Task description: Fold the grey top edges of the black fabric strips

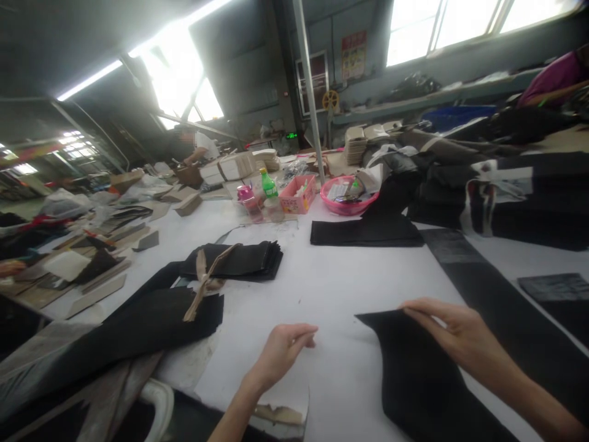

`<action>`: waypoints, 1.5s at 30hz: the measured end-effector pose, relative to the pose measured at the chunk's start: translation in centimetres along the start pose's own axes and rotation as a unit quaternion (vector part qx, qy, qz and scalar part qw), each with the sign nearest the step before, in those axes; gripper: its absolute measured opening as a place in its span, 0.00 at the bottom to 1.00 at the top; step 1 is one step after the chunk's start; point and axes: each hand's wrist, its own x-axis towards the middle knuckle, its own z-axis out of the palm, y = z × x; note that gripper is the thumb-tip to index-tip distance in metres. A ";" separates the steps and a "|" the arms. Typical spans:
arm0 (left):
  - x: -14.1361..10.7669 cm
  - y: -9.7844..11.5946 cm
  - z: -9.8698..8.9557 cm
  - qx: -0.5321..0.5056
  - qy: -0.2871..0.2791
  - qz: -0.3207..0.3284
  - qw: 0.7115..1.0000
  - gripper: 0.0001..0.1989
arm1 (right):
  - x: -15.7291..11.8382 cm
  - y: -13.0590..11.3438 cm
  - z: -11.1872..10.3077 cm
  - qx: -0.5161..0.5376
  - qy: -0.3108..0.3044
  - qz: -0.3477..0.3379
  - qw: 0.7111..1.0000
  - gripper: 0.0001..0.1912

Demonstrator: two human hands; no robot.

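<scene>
My right hand [448, 325] pinches the top edge of a black fabric piece [414, 374] between thumb and fingers. The piece hangs in a curve toward the bottom of the view, with one pointed corner sticking out to the left. My left hand [288, 353] is over the white tabletop [331, 288], apart from the fabric, its fingers closed together with nothing visible in them. To its left lies a stack of black fabric pieces [161, 313]. Behind that is a bundle of black pieces [243, 259] with a tan cloth strip [209, 282] across it.
A folded black stack [368, 233] lies ahead, near a pink basket [347, 197], a pink box [298, 194] and a green bottle [268, 184]. Long black strips [497, 294] cover the right side. Cardboard pieces [96, 294] lie left. Other people sit farther off.
</scene>
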 end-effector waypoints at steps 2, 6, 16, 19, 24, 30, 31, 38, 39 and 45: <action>0.2 0.2 0.1 -0.011 0.072 -0.007 0.997 0.18 | -0.2 -1.0 1.2 0.006 -0.056 -0.013 0.998 0.12; 1.0 3.3 1.1 0.032 0.087 0.081 0.992 0.24 | -0.2 -3.4 3.8 0.010 -0.112 -0.033 0.993 0.12; 2.0 7.1 4.1 0.044 0.040 0.132 0.989 0.12 | -0.7 -4.0 4.5 0.012 -0.091 -0.055 0.994 0.12; 1.7 6.7 3.6 0.056 0.036 0.133 0.989 0.12 | -0.8 -3.7 3.7 0.051 -0.054 -0.030 0.997 0.12; 0.0 2.9 2.7 0.087 0.032 0.089 0.992 0.12 | -0.6 -2.1 0.9 0.063 0.048 0.017 0.997 0.12; -1.3 -0.2 1.8 0.036 0.076 -0.022 0.996 0.12 | -0.7 -1.5 1.2 0.025 -0.059 0.005 0.998 0.12; -1.2 0.3 1.8 0.041 0.087 -0.014 0.995 0.13 | -0.7 -1.8 1.9 0.026 -0.077 0.001 0.997 0.12; 0.7 5.9 3.9 0.094 0.029 0.110 0.989 0.10 | -0.8 -4.3 4.5 0.005 -0.165 -0.078 0.983 0.14; 0.9 6.3 4.2 0.097 0.023 0.111 0.989 0.10 | -0.8 -4.5 4.5 -0.003 -0.169 -0.080 0.982 0.14; 0.8 6.6 4.8 0.137 0.002 0.134 0.981 0.16 | -1.4 -3.4 3.9 -0.048 -0.174 -0.076 0.981 0.16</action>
